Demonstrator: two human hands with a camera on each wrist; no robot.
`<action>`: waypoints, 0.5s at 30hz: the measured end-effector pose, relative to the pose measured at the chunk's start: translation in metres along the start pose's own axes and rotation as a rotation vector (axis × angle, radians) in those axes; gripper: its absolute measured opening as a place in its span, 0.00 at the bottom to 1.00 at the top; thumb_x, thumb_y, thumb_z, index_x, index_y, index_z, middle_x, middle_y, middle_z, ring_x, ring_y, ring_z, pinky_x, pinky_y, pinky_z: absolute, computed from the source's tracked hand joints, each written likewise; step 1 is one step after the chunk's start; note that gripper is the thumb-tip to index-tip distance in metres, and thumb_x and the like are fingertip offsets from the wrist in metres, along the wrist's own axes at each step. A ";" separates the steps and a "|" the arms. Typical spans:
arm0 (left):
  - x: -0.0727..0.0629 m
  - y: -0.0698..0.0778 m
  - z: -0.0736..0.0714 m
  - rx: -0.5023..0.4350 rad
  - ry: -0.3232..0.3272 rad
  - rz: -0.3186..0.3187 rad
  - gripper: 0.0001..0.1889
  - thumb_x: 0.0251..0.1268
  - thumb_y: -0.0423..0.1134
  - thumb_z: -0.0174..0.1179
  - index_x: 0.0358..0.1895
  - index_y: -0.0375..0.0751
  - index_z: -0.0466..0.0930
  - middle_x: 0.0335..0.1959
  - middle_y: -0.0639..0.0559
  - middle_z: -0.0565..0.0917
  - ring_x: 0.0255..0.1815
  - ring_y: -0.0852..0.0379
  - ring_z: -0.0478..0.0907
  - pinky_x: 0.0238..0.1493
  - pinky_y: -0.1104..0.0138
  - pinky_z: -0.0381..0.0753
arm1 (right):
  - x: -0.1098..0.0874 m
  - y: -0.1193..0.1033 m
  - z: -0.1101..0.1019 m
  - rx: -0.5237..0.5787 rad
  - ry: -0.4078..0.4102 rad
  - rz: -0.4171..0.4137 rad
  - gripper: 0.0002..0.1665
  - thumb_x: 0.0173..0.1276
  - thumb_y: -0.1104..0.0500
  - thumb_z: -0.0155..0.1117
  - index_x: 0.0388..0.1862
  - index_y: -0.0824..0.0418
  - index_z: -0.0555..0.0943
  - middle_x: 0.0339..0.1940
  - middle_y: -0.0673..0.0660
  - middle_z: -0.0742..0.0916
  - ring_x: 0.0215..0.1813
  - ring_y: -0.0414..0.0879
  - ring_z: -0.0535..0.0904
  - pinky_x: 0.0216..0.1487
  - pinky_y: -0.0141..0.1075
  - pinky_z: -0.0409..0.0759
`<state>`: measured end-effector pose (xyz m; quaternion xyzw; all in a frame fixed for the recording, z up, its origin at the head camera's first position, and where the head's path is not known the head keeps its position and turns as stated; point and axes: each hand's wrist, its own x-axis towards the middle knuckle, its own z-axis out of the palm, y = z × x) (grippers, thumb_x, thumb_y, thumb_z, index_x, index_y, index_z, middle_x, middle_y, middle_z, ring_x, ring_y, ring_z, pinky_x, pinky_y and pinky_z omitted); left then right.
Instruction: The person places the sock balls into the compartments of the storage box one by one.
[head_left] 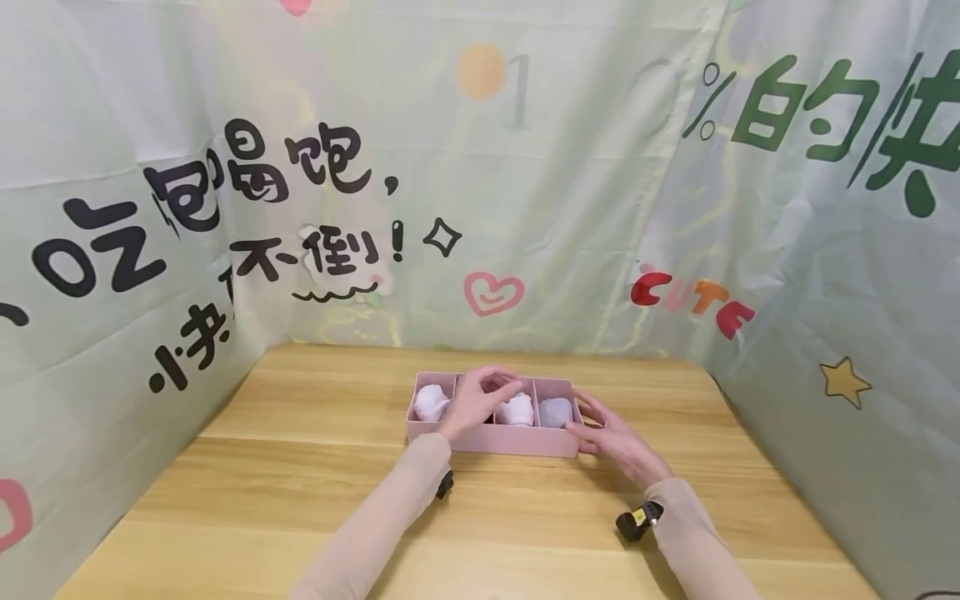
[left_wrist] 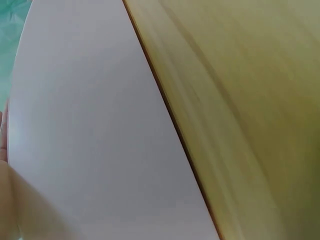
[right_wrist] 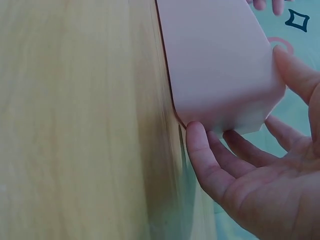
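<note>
A pink divided box (head_left: 517, 440) sits on the wooden table, its compartments in a row. The leftmost compartment holds a white cloth bundle (head_left: 431, 402). A second white bundle (head_left: 517, 410) lies right of the middle, and a grey bundle (head_left: 557, 412) fills the right end. My left hand (head_left: 476, 400) reaches over the second compartment from the left, fingers bent down and fingertips close to the second white bundle; I cannot tell whether it holds anything. My right hand (right_wrist: 265, 175) grips the box's right end, thumb at the upper rim and fingers curled against the end wall.
Wooden tabletop (head_left: 285, 508) spreads around the box on every side. Printed cloth curtains (head_left: 555, 233) with lettering and drawings enclose the table at the back and both sides. A small black camera (head_left: 637, 522) is strapped at the right wrist.
</note>
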<state>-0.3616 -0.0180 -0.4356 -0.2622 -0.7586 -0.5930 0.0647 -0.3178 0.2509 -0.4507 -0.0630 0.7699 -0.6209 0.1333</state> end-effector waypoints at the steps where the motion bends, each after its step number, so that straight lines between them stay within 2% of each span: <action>1: -0.001 -0.001 -0.003 -0.014 0.010 0.001 0.12 0.66 0.40 0.64 0.49 0.42 0.84 0.39 0.39 0.87 0.37 0.43 0.83 0.36 0.69 0.80 | 0.000 0.000 0.000 0.002 0.001 0.001 0.47 0.70 0.54 0.64 0.81 0.50 0.50 0.79 0.69 0.53 0.72 0.63 0.65 0.59 0.44 0.79; 6: -0.010 -0.002 -0.017 -0.020 0.032 -0.002 0.10 0.67 0.38 0.64 0.47 0.39 0.85 0.40 0.36 0.86 0.40 0.38 0.82 0.37 0.70 0.79 | -0.002 0.001 0.001 0.014 -0.011 0.006 0.48 0.69 0.53 0.65 0.81 0.50 0.49 0.79 0.70 0.53 0.70 0.62 0.66 0.56 0.42 0.80; 12: -0.019 -0.003 -0.034 0.044 0.048 -0.001 0.11 0.67 0.43 0.64 0.43 0.38 0.86 0.30 0.39 0.85 0.34 0.37 0.81 0.31 0.72 0.75 | -0.002 0.004 0.001 0.027 0.003 0.004 0.47 0.69 0.52 0.66 0.80 0.48 0.51 0.79 0.68 0.55 0.69 0.60 0.68 0.55 0.40 0.80; 15: -0.024 -0.006 -0.044 0.090 0.061 0.001 0.14 0.67 0.47 0.63 0.42 0.38 0.86 0.28 0.41 0.85 0.33 0.39 0.82 0.32 0.73 0.75 | -0.003 0.004 0.004 0.014 0.000 -0.019 0.46 0.70 0.52 0.64 0.80 0.52 0.51 0.78 0.70 0.55 0.68 0.59 0.69 0.56 0.42 0.80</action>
